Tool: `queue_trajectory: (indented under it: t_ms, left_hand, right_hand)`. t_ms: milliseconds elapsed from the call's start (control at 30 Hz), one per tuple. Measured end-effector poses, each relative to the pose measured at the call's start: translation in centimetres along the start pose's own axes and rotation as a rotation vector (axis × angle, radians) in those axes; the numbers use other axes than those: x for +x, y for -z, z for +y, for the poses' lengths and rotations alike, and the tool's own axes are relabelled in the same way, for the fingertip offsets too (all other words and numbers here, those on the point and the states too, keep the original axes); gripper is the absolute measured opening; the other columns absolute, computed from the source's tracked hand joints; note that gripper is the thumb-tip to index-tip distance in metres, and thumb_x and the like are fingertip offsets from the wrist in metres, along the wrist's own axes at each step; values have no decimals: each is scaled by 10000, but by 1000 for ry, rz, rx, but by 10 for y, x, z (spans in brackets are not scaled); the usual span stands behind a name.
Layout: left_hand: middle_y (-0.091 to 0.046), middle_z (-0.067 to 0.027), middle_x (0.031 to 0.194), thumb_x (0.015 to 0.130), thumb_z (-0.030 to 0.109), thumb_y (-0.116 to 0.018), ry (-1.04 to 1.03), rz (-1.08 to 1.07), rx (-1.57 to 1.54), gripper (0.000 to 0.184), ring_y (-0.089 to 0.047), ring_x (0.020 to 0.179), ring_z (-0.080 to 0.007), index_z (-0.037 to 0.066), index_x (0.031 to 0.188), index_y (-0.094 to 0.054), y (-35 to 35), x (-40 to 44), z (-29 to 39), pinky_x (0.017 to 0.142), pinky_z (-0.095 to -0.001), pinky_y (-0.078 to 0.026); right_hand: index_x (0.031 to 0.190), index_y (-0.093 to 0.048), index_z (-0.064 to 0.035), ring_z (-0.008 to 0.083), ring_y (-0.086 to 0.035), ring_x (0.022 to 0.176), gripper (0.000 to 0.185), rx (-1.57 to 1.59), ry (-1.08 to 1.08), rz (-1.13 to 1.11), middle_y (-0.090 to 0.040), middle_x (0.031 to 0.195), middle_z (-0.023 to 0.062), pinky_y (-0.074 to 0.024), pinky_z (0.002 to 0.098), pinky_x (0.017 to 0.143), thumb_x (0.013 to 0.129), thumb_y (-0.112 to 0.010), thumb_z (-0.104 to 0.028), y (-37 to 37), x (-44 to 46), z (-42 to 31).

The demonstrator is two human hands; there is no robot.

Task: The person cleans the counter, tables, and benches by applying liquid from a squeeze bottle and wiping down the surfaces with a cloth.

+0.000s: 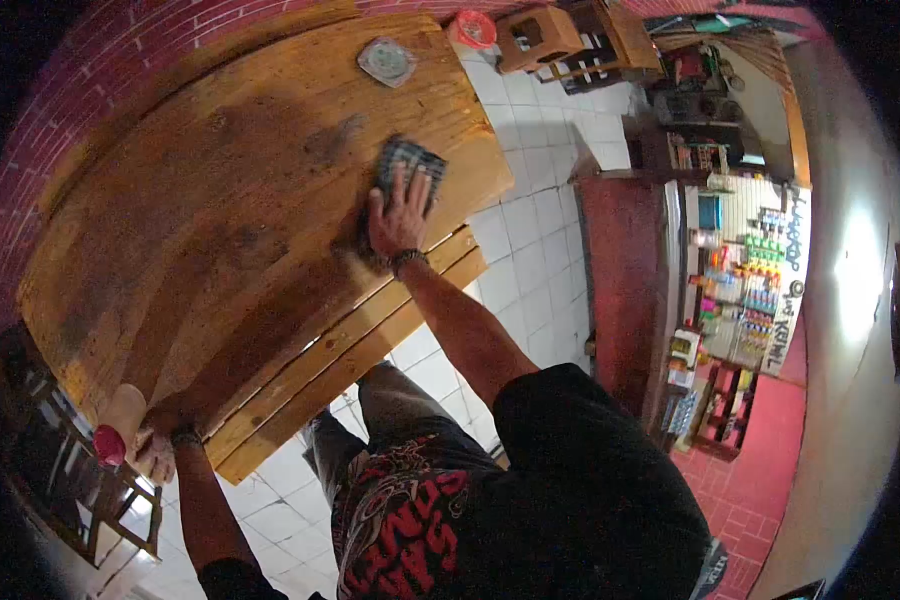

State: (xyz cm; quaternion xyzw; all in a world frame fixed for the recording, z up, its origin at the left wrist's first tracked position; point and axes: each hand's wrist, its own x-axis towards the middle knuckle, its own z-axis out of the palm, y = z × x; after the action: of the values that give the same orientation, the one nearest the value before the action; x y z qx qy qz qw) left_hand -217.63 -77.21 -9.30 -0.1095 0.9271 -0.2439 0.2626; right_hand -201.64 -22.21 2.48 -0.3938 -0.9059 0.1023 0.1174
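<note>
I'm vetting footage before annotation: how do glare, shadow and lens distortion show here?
Head view: glare whites out part of the pale surface at far right; head view: dark shadow falls across the wooden table; head view: corners go black and the brick-patterned wall curves, fisheye-like.

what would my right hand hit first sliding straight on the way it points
The right hand, flat on the checked cloth, would likely meet the small clear dish, though it might just pass beside it; the angle is unclear.
</note>
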Motion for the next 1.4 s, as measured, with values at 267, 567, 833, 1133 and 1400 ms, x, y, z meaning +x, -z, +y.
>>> queue_trajectory:
  t_ms: [267, 567, 833, 1133, 1400]
  left_hand:
    - [-440, -166, 1630, 1089, 460, -425, -377, -131, 424, 545, -437, 1467, -473, 202, 1562, -508, -22, 25, -9, 1113, -755, -360]
    - [-517, -137, 1604, 1104, 427, -417, -399, -77, 647, 512, -479, 1451, -454, 195, 1526, -589, -23, 35, -19, 1111, -778, -339]
    - [-621, -165, 1382, 1059, 439, -481, -361, -243, 442, 456, -583, 1262, -409, 165, 1369, -673, -1, 12, -12, 1064, -751, -369]
    - [-696, -189, 1113, 997, 401, -581, -262, -127, 144, 365, -690, 1025, -353, 121, 1159, -750, -59, 12, -2, 975, -651, -512]
    - [-392, -231, 1411, 1017, 503, -515, 620, 50, -467, 538, -493, 1261, -439, 141, 1413, -475, 19, -50, 7, 1008, -659, -504]
  right_hand:
    - [1613, -433, -184, 368, -284, 1588, 705, 112, 648, -315, -329, 1702, 193, -161, 647, 1265, 997, -570, -498, -9, -96, -157]
    - [1523, -549, -220, 409, -471, 1469, 641, 176, 507, -151, -474, 1617, 173, -355, 603, 1212, 941, -679, -453, 6, -24, -60]
    - [1654, -357, -114, 460, -197, 1598, 811, -163, -494, 132, -250, 1717, 273, -157, 615, 1277, 1068, -353, -674, 24, 86, 216]
    - [1703, -245, -170, 455, -182, 1607, 725, -151, 145, -137, -183, 1743, 257, -166, 637, 1267, 1093, -395, -533, 0, 27, 1]
    - [1717, -176, -228, 400, -86, 1635, 782, -54, 331, -156, -134, 1767, 195, -92, 656, 1276, 1081, -196, -682, -99, 165, -215]
